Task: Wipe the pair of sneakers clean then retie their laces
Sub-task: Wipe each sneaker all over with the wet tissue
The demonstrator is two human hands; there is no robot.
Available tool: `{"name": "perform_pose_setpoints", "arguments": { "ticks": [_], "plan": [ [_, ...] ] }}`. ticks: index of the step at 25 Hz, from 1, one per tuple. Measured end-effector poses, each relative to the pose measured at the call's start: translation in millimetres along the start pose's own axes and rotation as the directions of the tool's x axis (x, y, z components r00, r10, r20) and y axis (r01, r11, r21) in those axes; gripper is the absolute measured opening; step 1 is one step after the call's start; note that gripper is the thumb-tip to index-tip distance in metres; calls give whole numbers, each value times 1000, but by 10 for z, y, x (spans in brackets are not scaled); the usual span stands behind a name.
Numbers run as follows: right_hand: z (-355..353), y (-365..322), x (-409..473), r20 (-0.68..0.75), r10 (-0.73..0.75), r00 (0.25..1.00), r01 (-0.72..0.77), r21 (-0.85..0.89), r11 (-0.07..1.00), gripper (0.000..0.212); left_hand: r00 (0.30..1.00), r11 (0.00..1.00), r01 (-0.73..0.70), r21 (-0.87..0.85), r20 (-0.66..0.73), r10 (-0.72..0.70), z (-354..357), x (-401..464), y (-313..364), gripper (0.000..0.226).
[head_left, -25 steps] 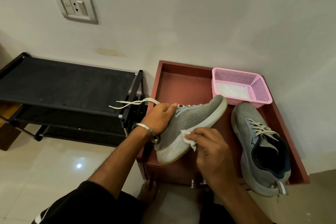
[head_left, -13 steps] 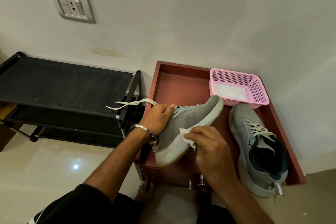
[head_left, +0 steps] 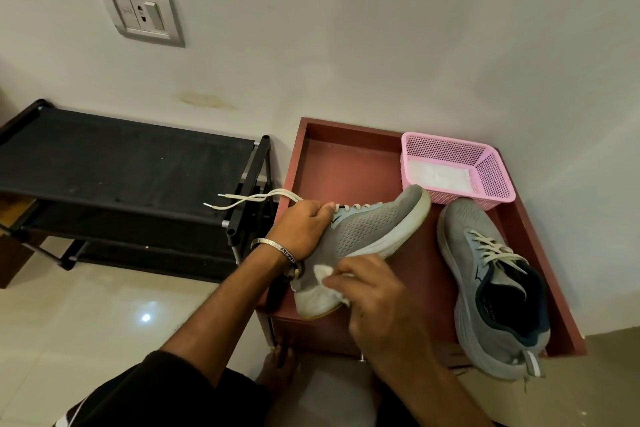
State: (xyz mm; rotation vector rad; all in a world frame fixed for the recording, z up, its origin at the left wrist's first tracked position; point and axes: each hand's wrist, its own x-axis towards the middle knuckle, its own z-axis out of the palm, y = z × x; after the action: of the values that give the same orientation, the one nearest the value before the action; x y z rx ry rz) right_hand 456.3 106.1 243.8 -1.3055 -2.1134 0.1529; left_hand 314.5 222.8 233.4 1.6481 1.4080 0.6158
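Showing two grey mesh sneakers with pale soles: your left hand [head_left: 304,229] has its fingers curled round the throat of the first grey sneaker [head_left: 367,239], lifting it over the red-brown wooden surface [head_left: 349,163]. Its long axis runs diagonally, toe pointing up and to the right toward the wall, heel low and nearest you, sole edge turned toward you. Two loose cream lace ends [head_left: 249,199] trail leftward from your left hand, over the edge of the black fabric shoe rack [head_left: 121,159]. Your right hand [head_left: 377,302] pinches one crumpled white tissue [head_left: 329,279] in curled fingers and presses it against the heel side of the held sneaker. The second grey sneaker [head_left: 485,284] lies flat on the surface to the right, well apart from the first; its long axis runs near to far, toe toward the wall, heel overhanging the near edge, laces tied. One pink perforated plastic basket [head_left: 457,170] sits in the far right corner of the surface, just beyond that toe, holding white tissue sheets. One silver bangle [head_left: 277,251] circles your left wrist. One grey wall socket plate [head_left: 143,15] is mounted above the rack.
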Motion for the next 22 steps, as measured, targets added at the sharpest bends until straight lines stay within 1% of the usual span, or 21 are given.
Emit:
{"name": "perform_pose_setpoints", "arguments": {
  "ticks": [2, 4, 8, 10, 13, 16, 18, 19, 20, 22],
  "plan": [
    [96, -196, -58, 127, -77, 989, 77, 7, 997, 22, 1000, 1000, 6, -5, -6, -6, 1, 3, -9, 43],
    [182, -298, -86, 203, -108, 973, 109, 5, 994, 28, 1000, 1000, 9, -7, -3, -9, 9, 1, -10, 42],
    [254, -370, -115, 285, -149, 947, 159, -10, 987, 24, 1000, 1000, 16, -3, 4, -16, -3, -24, 27, 42],
    [208, -305, -94, 289, -178, 941, 177, 29, 984, 27, 1000, 1000, 13, 6, -7, -13, -8, -36, 47, 42],
    [134, -146, -67, 236, -231, 944, 216, 88, 972, 18, 1000, 1000, 2, 0, -25, -2, -12, -32, 70, 41],
    [110, -109, -54, 183, -235, 955, 215, 122, 969, 25, 1000, 1000, -9, 27, -14, 10, -13, -16, 68, 41],
    [84, -86, -50, 130, -227, 965, 207, 153, 966, 32, 1000, 1000, -14, 14, -10, 14, -16, -7, 50, 42],
    [61, -42, -44, 94, -215, 972, 197, 172, 965, 36, 1000, 1000, -13, 10, -11, 13, -23, -10, 45, 43],
    [29, 27, -38, 55, -193, 980, 180, 185, 966, 35, 1000, 1000, -12, 12, -10, 12, -30, -10, 39, 45],
    [-49, 194, -42, -23, -103, 994, 106, 167, 980, 24, 1000, 1000, -10, 18, 0, 10, -43, -11, 30, 44]
  ]
}}
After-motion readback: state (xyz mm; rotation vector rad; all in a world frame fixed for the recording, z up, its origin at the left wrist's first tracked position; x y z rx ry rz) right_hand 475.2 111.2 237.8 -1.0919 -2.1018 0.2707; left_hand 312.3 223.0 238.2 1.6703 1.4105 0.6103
